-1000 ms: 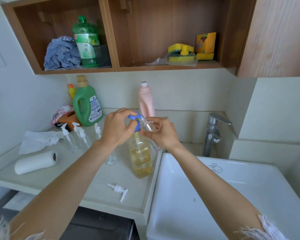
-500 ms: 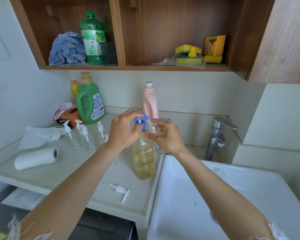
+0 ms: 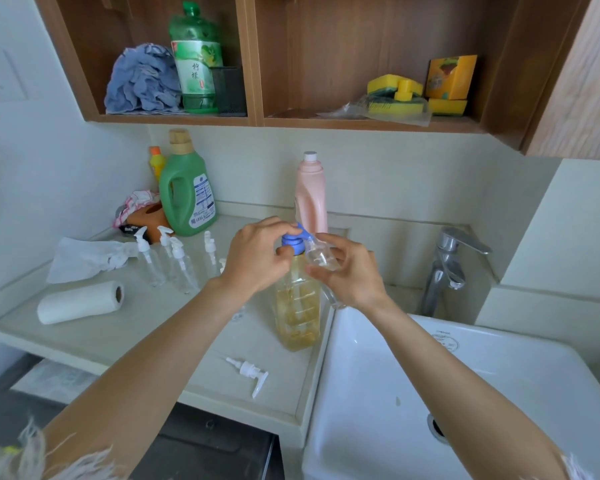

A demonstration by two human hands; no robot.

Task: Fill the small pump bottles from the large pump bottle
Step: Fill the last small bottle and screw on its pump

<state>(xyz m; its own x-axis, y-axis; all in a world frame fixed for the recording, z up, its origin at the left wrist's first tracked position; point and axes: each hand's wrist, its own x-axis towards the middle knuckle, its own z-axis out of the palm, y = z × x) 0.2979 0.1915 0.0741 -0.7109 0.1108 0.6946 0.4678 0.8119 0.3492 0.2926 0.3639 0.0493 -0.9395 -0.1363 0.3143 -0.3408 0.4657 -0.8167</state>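
1. Pressing the blue pump (image 3: pixel 293 241), left hand (image 3: pixel 257 259) curls over it atop the large clear bottle (image 3: pixel 298 306) of amber liquid on the counter (image 3: pixel 125 337).
2. Right hand (image 3: pixel 352 275) pinches the small clear bottle (image 3: pixel 321 254), tilted at the spout.

- big pump bottle (image 3: pixel 297 317): clear, amber-yellow liquid, blue pump head (image 3: pixel 294 241)
- jug (image 3: pixel 186 199) is green, tan cap
- tall bottle (image 3: pixel 310 195): pale pink, white cap
- sponges (image 3: pixel 395 93) yellow
- rag (image 3: pixel 141 81) dusty blue
- sink (image 3: pixel 465 393) plain white
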